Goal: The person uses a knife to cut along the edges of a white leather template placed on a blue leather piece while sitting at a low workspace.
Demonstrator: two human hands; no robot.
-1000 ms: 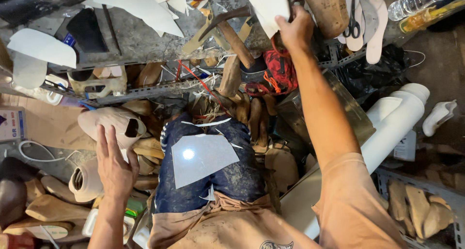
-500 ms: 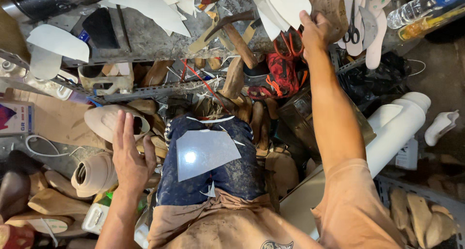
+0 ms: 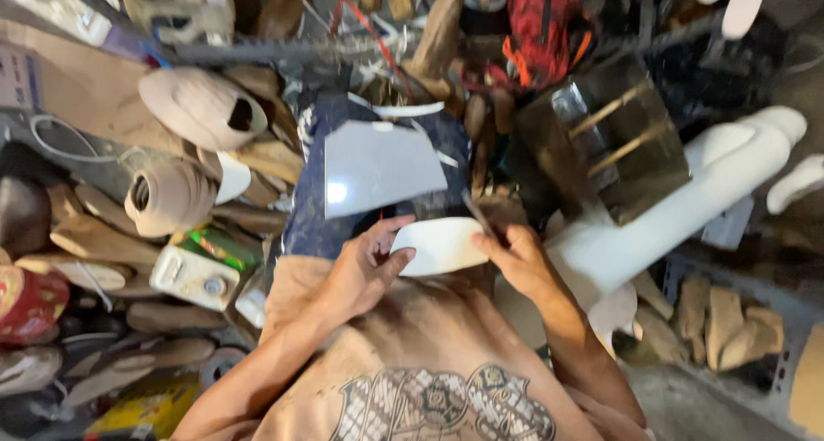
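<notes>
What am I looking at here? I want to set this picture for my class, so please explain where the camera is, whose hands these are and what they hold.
The camera sits on a person's head and looks straight down, so you see their own two bare hands above their lap. The left hand and the right hand together hold a white flat piece shaped like a shoe sole. The right hand also seems to hold a thin dark tool, too blurred to name. On the knee lies a grey sheet. Around them, wooden shoe forms and a white pipe crowd the workshop.
</notes>
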